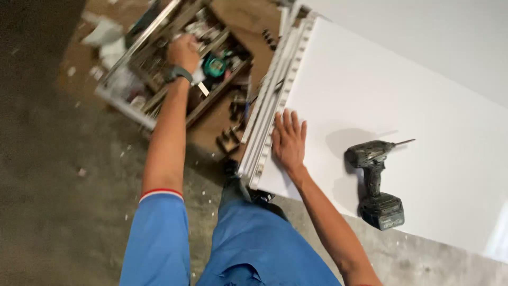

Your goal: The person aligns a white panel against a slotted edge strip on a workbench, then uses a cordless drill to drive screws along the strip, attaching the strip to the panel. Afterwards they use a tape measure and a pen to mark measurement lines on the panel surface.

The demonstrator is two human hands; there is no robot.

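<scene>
My left hand (183, 52) reaches down into an open toolbox (159, 90) on the floor, fingers curled among the small parts; whether it grips anything is hidden. A dark watch sits on that wrist. My right hand (289, 140) lies flat, fingers spread, on the near-left edge of a large white board (423, 95). A dark cordless drill (377, 182) with a bit rests on the board, to the right of my right hand.
White slotted rails (275, 95) lie along the board's left edge. A teal tape measure (215, 65) sits in the toolbox. Small dark fittings (231, 139) are scattered on brown cardboard. My blue-trousered legs stand on grey concrete floor (58, 212).
</scene>
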